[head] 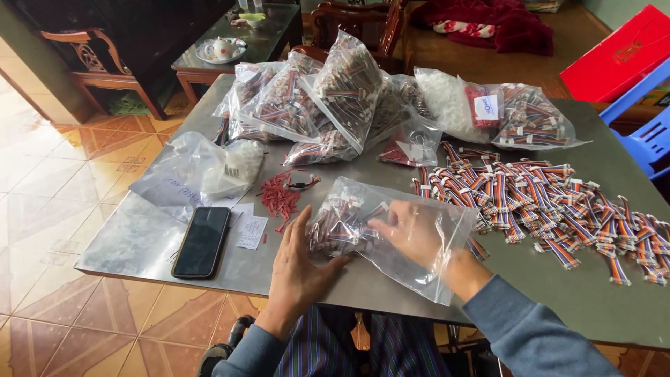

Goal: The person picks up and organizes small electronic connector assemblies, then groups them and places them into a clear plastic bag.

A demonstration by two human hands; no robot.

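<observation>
A clear plastic bag [426, 262] lies on the grey table [139, 237] in front of me, partly filled with short striped cable pieces [342, 227]. My right hand [412, 230] is inside the bag, fingers bent near the cable pieces. My left hand [300, 262] rests flat against the bag's left end from outside, fingers spread. A small heap of red connector parts [279, 195] lies just beyond my left hand.
A black phone [202, 241] and a paper slip [251, 232] lie left of my hands. Many striped cable pieces [551, 202] are spread at the right. Several filled clear bags [328, 105] are piled at the back. A blue chair [649, 139] stands at right.
</observation>
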